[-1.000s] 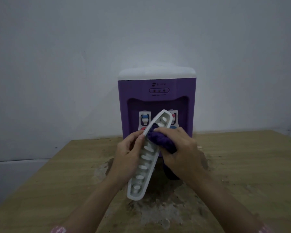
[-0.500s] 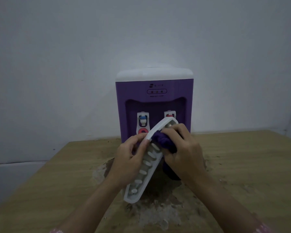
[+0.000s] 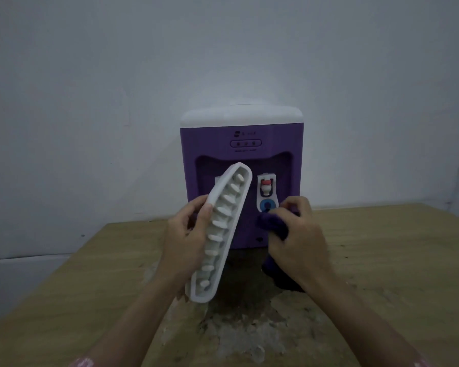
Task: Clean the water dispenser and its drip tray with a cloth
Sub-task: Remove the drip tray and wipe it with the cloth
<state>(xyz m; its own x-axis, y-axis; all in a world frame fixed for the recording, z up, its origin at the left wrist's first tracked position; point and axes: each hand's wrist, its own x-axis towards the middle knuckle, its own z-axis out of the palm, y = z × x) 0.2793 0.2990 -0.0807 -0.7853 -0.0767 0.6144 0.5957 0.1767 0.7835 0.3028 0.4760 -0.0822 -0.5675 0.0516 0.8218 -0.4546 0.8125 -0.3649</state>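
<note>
Fingers of the left hand curl round the long edge of the white drip tray, held tilted at frame centre. Right hand bunches the purple cloth, just right of the tray with a clear gap between. Behind stands the water dispenser on the wooden table. Half a second ago the cloth pressed on the tray; now it has come off.
</note>
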